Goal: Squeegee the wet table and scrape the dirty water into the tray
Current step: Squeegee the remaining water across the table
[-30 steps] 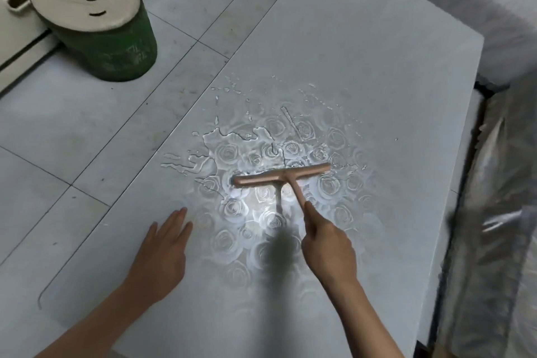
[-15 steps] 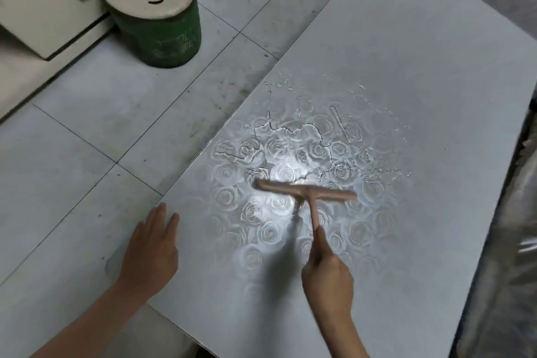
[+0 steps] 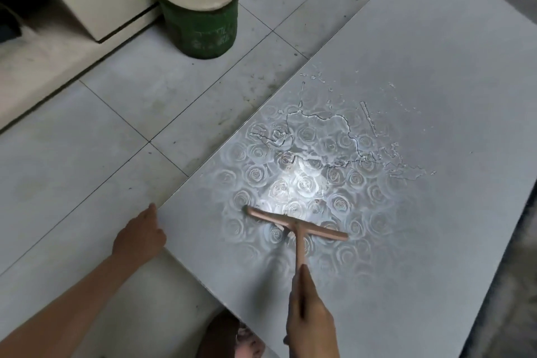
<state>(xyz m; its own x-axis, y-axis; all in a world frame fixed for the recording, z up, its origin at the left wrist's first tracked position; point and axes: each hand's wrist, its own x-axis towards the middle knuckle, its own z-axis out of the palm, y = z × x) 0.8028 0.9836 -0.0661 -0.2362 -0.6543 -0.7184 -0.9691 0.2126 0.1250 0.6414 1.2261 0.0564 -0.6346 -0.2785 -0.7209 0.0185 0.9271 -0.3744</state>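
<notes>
A pale grey table (image 3: 436, 67) carries a shiny puddle of water (image 3: 322, 142) near its left edge. A pink T-shaped squeegee (image 3: 296, 225) lies with its blade flat on the wet patch, just on the near side of the puddle. My right hand (image 3: 309, 325) is closed around the end of its handle, forefinger stretched along it. My left hand (image 3: 139, 237) grips the table's near-left corner, fingers curled over the edge. A dark object (image 3: 229, 337) shows under the near table edge; I cannot tell if it is the tray.
A green round stool with a panda-face top (image 3: 199, 6) stands on the tiled floor left of the table. A cream cabinet base (image 3: 87, 0) runs along the far left. Something dark lines the table's right side (image 3: 517, 285).
The squeegee has been pulled toward me, out of the puddle. My left hand slid from the tabletop to the near-left corner. The view has shifted back and to the right.
</notes>
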